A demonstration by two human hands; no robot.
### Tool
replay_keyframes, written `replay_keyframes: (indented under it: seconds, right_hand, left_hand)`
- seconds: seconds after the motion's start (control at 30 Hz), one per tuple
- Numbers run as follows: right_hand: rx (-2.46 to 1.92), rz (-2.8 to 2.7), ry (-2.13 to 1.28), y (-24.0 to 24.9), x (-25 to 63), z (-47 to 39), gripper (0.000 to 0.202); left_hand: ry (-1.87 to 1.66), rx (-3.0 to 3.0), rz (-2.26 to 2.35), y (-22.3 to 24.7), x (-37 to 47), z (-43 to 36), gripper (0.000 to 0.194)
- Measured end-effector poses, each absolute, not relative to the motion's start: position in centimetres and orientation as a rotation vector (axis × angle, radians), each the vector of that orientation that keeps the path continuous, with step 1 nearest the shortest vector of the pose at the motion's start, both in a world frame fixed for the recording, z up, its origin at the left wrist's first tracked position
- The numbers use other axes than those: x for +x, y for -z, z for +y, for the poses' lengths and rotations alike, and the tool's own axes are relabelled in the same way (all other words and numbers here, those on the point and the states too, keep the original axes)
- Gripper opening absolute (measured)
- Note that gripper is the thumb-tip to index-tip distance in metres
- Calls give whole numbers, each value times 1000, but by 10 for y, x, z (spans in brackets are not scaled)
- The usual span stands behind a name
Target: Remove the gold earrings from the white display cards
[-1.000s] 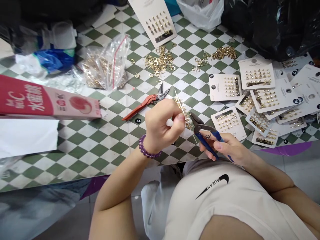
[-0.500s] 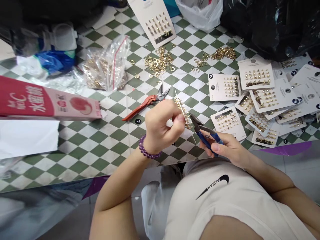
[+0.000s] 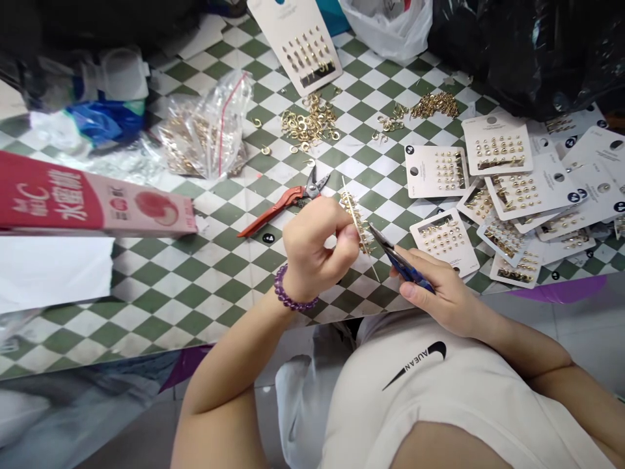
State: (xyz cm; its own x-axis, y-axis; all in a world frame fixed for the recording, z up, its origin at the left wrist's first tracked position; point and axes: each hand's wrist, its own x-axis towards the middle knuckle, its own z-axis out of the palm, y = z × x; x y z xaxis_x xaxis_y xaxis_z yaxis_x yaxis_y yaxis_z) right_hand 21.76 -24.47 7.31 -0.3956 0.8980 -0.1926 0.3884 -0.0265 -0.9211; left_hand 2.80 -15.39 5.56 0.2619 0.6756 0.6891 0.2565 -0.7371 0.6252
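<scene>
Pliers (image 3: 407,270) with blue handles near the middle of the near edge of the surface (image 3: 205,273), gripped in the right hand (image 3: 446,294), fingers and thumb wrapped round the handles, nose aimed left at a card (image 3: 355,210) of gold studs (image 3: 365,243). Seen side-on: parted or pressed together at the nose, touching a stud or just beside it, impossible to tell. Left hand (image 3: 319,244), bracelet (image 3: 280,286) of purple beads at the wrist, pinching that card between thumb and bent finger, apparently above the surface, turned nearly edge-on, studded side toward the pliers. Step in hand, by the look of it: working along the card with the pliers, one stud at a time. Called for next, most likely: a steady left pinch, the nose set squarely on one stud, then a light squeeze without bending the card. Toward the left end of the surface, white paper (image 3: 53,270) beside a pink box (image 3: 102,198). Toward the right end, a lone card (image 3: 445,241) lying flat, near an overlapping heap of cards (image 3: 534,189). Just beyond the left hand, red-handled cutters (image 3: 280,202). Farther off, a clear zip bag (image 3: 209,127), then loose curved pieces (image 3: 307,124) and a tight pile (image 3: 434,105) of gold bits. Toward the far edge, another studded sheet (image 3: 295,49); toward the far right corner, a black bag (image 3: 508,52).
</scene>
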Motion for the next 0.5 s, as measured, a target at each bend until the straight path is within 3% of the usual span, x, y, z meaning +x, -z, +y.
replay_keyframes:
  seconds: [0.13, 0.37, 0.5]
  right_hand:
    - [-1406, -1947, -1147, -74, 225, -244, 54]
    - [-1603, -2701, -103, -100, 267, -210, 53]
    - [-1586, -3022, 130, -110, 268, -191, 56]
  left_hand:
    - [-1466, 2136, 832, -56, 28, -154, 23]
    - [-1476, 2043, 873, -50, 23, -152, 24]
    - [-1445, 2042, 909, -46, 22, -152, 27]
